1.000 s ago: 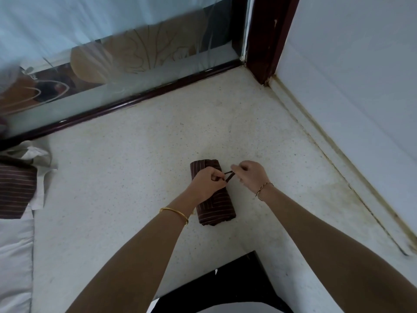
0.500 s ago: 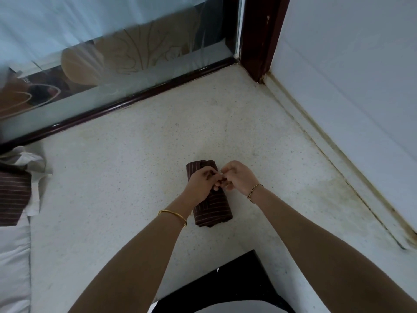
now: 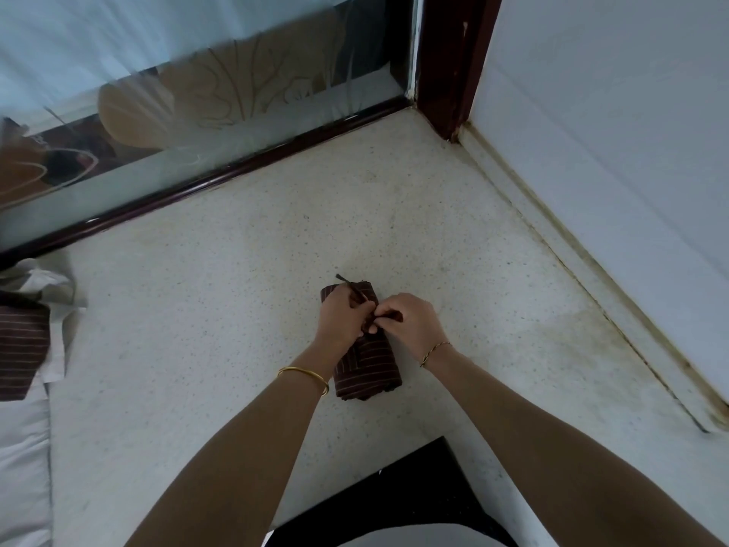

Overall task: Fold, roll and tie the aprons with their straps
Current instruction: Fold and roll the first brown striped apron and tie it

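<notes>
Coming back together atop rolled apron [image 3: 369, 369], pinching strap [image 3: 352, 288] with left hand [image 3: 343, 321] and right hand [image 3: 412, 323]; risking slack knot, letting roll loosen.

A rolled apron [image 3: 367, 373] is lying on the floor [image 3: 197, 309], a tight dark brown bundle with thin pale stripes, its length running away from the person and leaning slightly left at the far end. A thin dark strap [image 3: 352, 287] is crossing the roll's far half, its loose end sticking out past the top edge. The left hand [image 3: 342, 321] and right hand [image 3: 415, 323] are pinching the strap over the roll's middle. A second striped apron [image 3: 19, 345] is lying flat at the left edge.
</notes>
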